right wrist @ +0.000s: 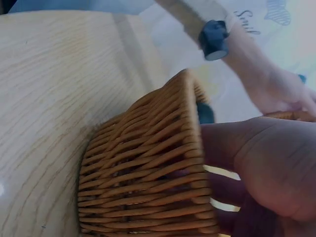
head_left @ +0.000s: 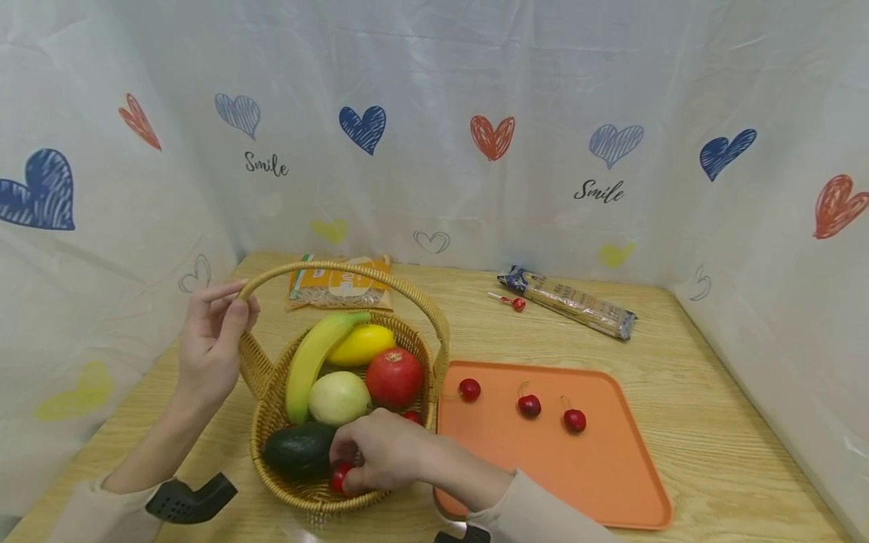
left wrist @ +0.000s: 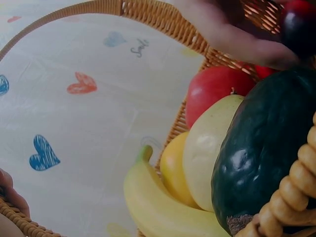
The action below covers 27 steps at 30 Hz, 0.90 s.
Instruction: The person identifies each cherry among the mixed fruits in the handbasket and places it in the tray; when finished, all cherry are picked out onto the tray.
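Note:
A wicker basket (head_left: 319,504) with a tall arched handle (head_left: 424,302) stands on the table. My left hand (head_left: 213,351) grips the handle on its left side. Inside the basket, my right hand (head_left: 383,451) pinches a dark red cherry (head_left: 342,477) near the front rim; in the right wrist view, the basket wall (right wrist: 148,168) hides its fingertips. Around it lie a dark green avocado-shaped fruit (head_left: 299,451), a pale green round fruit (head_left: 339,398), a banana (head_left: 308,362), a yellow lemon (head_left: 362,345) and a red pomegranate (head_left: 395,378). Another red cherry (head_left: 412,416) shows partly behind the right hand.
To the basket's right, an orange tray (head_left: 543,475) carries three stemmed cherries (head_left: 529,406). At the back are an orange-and-clear food packet (head_left: 339,286), a red lollipop (head_left: 518,304) and a long noodle packet (head_left: 577,303). A white heart-printed curtain (head_left: 421,181) encloses the table.

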Motion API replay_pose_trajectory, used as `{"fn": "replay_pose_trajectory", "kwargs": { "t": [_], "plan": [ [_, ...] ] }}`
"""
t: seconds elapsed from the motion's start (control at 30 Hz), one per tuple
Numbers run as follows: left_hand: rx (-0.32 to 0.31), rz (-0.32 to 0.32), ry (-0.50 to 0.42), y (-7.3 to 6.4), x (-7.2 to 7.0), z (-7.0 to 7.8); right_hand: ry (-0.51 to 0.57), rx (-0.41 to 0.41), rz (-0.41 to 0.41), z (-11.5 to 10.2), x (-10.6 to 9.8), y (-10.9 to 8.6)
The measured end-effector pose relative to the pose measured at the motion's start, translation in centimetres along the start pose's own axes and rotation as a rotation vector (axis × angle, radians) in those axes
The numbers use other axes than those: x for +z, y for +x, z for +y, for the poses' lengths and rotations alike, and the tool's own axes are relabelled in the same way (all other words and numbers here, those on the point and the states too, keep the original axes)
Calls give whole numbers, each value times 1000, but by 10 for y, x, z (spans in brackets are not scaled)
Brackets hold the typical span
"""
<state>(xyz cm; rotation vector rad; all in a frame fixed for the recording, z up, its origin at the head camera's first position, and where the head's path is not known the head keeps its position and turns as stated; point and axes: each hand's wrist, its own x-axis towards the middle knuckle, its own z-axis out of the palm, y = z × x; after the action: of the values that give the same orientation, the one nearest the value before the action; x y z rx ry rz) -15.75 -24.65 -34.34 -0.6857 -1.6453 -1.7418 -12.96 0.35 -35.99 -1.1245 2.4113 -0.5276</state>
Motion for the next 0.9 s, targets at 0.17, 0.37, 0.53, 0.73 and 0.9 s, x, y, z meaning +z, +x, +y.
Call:
{"fn": "replay_pose_trajectory", "kwargs": {
  "t": [0.17,0.37,0.53,0.73,0.9],
  "plan": [
    [-3,0,-2,-1,-1,0,103,-73,93,-6,-18,-18],
    [-10,3,1,-1,-1,1,220,-138,204,-5,-41,-47],
    [-17,4,2,-1,-1,2,323,-149,264,7,-56,-72],
    [-19,-2,-19,-1,-2,1,417,-123,307,23,-70,-100],
    [-15,-2,-26,-1,-2,-1,427,-83,372,38,-72,-116]
  ]
}}
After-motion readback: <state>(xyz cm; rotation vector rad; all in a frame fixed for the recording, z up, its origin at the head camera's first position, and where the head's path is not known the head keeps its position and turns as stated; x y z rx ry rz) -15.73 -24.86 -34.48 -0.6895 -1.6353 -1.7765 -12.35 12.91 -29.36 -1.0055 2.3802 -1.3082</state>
